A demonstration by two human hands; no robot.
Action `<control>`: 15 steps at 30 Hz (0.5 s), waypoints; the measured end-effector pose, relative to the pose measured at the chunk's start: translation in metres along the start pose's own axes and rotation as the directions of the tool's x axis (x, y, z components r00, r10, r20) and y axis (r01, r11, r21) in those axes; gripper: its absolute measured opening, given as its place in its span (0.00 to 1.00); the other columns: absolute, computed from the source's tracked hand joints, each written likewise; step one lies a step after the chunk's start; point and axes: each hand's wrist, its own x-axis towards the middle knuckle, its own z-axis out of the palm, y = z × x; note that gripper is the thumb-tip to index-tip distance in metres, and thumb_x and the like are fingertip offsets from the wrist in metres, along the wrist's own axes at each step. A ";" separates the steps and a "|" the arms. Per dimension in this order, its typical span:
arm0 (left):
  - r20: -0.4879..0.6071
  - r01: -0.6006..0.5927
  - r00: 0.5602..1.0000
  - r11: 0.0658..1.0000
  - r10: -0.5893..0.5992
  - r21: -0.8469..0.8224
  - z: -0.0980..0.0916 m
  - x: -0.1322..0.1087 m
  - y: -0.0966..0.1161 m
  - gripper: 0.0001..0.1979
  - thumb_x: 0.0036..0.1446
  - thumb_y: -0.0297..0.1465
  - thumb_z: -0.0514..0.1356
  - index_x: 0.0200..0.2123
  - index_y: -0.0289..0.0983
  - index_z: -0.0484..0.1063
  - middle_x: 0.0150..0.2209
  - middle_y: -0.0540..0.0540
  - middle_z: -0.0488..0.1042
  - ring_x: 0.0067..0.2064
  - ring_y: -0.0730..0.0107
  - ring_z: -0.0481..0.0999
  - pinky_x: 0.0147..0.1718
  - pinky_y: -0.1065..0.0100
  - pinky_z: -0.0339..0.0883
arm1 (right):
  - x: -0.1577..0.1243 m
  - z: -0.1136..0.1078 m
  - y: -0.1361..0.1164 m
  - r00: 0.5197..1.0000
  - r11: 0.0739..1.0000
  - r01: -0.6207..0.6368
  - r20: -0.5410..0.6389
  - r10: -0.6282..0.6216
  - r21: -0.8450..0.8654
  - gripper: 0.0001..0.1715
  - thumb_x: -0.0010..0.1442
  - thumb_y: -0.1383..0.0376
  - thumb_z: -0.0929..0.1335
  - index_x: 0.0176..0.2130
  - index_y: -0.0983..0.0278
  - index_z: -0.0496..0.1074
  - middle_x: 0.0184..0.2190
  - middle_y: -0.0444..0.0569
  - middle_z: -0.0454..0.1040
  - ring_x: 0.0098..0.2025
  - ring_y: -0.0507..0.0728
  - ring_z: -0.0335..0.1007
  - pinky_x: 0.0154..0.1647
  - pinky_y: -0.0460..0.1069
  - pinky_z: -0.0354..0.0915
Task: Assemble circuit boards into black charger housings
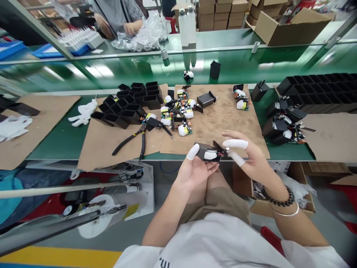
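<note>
My left hand is wrapped around a black plastic case near the table's front edge, a white finger cot on its thumb. White padding shows in the case opening, and small red wires stick out at its right end. A black end cap stands tilted at that end, not flush with the case. At the cap, the thumb and index finger of my right hand, both in white cots, close in on its edge; their exact contact is hard to make out. Circuit boards with white padding lie on the cardboard beyond.
Black-yellow pliers and several empty black cases lie left. A closed case rests on the cardboard. Partly assembled cases and case rows stand right. A person's hands are across the bench.
</note>
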 end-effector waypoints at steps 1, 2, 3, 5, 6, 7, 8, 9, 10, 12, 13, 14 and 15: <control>-0.008 -0.004 1.000 1.000 0.004 -0.015 0.000 0.001 0.000 0.25 0.48 0.50 0.76 0.41 0.37 0.81 0.41 0.45 0.85 0.43 0.63 0.85 0.53 0.60 0.76 | 0.004 -0.002 -0.005 1.000 0.998 0.000 0.004 0.000 -0.066 0.27 0.65 0.70 0.69 0.60 0.52 0.73 0.67 0.50 0.74 0.70 0.63 0.70 0.71 0.64 0.68; -0.015 -0.022 1.000 1.000 0.021 -0.015 0.000 0.003 0.000 0.25 0.49 0.50 0.75 0.41 0.37 0.81 0.42 0.44 0.85 0.43 0.63 0.85 0.54 0.60 0.76 | 0.009 -0.001 -0.011 0.999 0.993 0.015 0.034 -0.011 -0.118 0.33 0.63 0.70 0.70 0.65 0.52 0.69 0.70 0.51 0.71 0.72 0.64 0.67 0.72 0.65 0.67; -0.015 -0.050 0.999 0.999 0.050 -0.004 0.000 0.006 0.001 0.25 0.51 0.51 0.75 0.41 0.37 0.81 0.42 0.44 0.85 0.43 0.62 0.85 0.55 0.58 0.76 | 0.015 0.001 -0.016 0.996 0.986 0.042 0.086 -0.029 -0.162 0.39 0.61 0.68 0.72 0.69 0.53 0.65 0.71 0.53 0.69 0.72 0.66 0.67 0.71 0.65 0.68; 0.006 -0.126 0.992 0.991 0.126 0.034 0.001 0.012 0.003 0.25 0.51 0.51 0.74 0.41 0.38 0.81 0.41 0.44 0.85 0.43 0.61 0.85 0.59 0.56 0.74 | 0.031 0.006 -0.023 0.976 0.959 0.115 0.210 -0.061 -0.258 0.43 0.58 0.66 0.75 0.69 0.57 0.66 0.64 0.56 0.76 0.64 0.69 0.76 0.62 0.64 0.75; 0.029 -0.167 0.986 0.984 0.165 0.056 0.002 0.014 0.005 0.25 0.50 0.52 0.75 0.41 0.38 0.81 0.40 0.45 0.85 0.44 0.61 0.85 0.60 0.55 0.73 | 0.043 0.008 -0.022 0.963 0.939 0.150 0.261 -0.068 -0.309 0.39 0.57 0.66 0.75 0.66 0.58 0.70 0.57 0.56 0.82 0.57 0.69 0.81 0.55 0.61 0.78; 0.066 -0.205 0.978 0.975 0.200 0.083 0.002 0.016 0.008 0.26 0.49 0.52 0.75 0.41 0.37 0.81 0.41 0.44 0.85 0.45 0.59 0.85 0.61 0.55 0.73 | 0.058 0.007 -0.018 0.950 0.920 0.178 0.303 -0.068 -0.350 0.33 0.57 0.67 0.75 0.61 0.59 0.74 0.48 0.54 0.86 0.48 0.67 0.84 0.48 0.58 0.79; 0.109 -0.238 0.968 0.964 0.226 0.117 0.003 0.016 0.012 0.28 0.47 0.53 0.76 0.42 0.37 0.82 0.43 0.42 0.85 0.46 0.58 0.84 0.60 0.55 0.72 | 0.078 0.004 -0.010 0.941 0.906 0.192 0.332 -0.061 -0.378 0.28 0.57 0.68 0.76 0.57 0.58 0.78 0.42 0.51 0.87 0.41 0.64 0.84 0.41 0.55 0.78; 0.148 -0.269 0.958 0.950 0.246 0.159 0.002 0.015 0.017 0.29 0.46 0.52 0.77 0.44 0.37 0.83 0.46 0.41 0.85 0.48 0.56 0.84 0.60 0.55 0.72 | 0.102 -0.003 0.001 0.936 0.894 0.188 0.349 -0.038 -0.407 0.25 0.56 0.69 0.76 0.53 0.58 0.80 0.38 0.49 0.87 0.36 0.61 0.84 0.37 0.52 0.77; 0.176 -0.298 0.948 0.931 0.264 0.210 0.001 0.012 0.022 0.30 0.46 0.50 0.78 0.47 0.37 0.83 0.49 0.39 0.85 0.49 0.56 0.84 0.59 0.56 0.72 | 0.130 -0.013 0.015 0.937 0.886 0.161 0.350 0.001 -0.435 0.22 0.55 0.68 0.77 0.51 0.58 0.81 0.38 0.47 0.87 0.35 0.59 0.83 0.36 0.51 0.75; 0.212 -0.354 0.931 0.880 0.298 0.317 -0.005 0.004 0.033 0.29 0.49 0.45 0.78 0.52 0.40 0.83 0.53 0.39 0.84 0.49 0.57 0.84 0.57 0.59 0.72 | 0.191 -0.039 0.048 0.970 0.762 -0.022 0.172 0.174 -0.647 0.12 0.56 0.64 0.77 0.42 0.63 0.83 0.42 0.50 0.87 0.40 0.59 0.84 0.40 0.51 0.74; 0.224 -0.383 0.921 0.850 0.320 0.362 -0.011 -0.002 0.039 0.27 0.50 0.43 0.78 0.53 0.41 0.83 0.52 0.40 0.84 0.49 0.58 0.84 0.56 0.60 0.72 | 0.220 -0.052 0.064 0.949 0.634 -0.158 0.061 0.309 -0.757 0.15 0.64 0.59 0.70 0.37 0.67 0.83 0.46 0.50 0.87 0.43 0.58 0.84 0.44 0.51 0.72; 0.238 -0.415 0.908 0.818 0.345 0.399 -0.018 -0.007 0.044 0.25 0.52 0.42 0.77 0.53 0.42 0.83 0.51 0.41 0.85 0.49 0.59 0.83 0.55 0.61 0.73 | 0.248 -0.064 0.080 0.933 0.573 -0.211 0.012 0.359 -0.792 0.29 0.69 0.58 0.61 0.35 0.77 0.81 0.50 0.55 0.84 0.46 0.60 0.83 0.46 0.54 0.68; 0.258 -0.446 0.894 0.785 0.367 0.430 -0.026 -0.013 0.049 0.24 0.54 0.42 0.76 0.53 0.43 0.83 0.50 0.42 0.85 0.49 0.60 0.83 0.55 0.61 0.73 | 0.271 -0.074 0.094 0.911 0.531 -0.257 -0.019 0.412 -0.807 0.19 0.69 0.62 0.68 0.38 0.77 0.81 0.50 0.62 0.84 0.49 0.62 0.82 0.49 0.54 0.72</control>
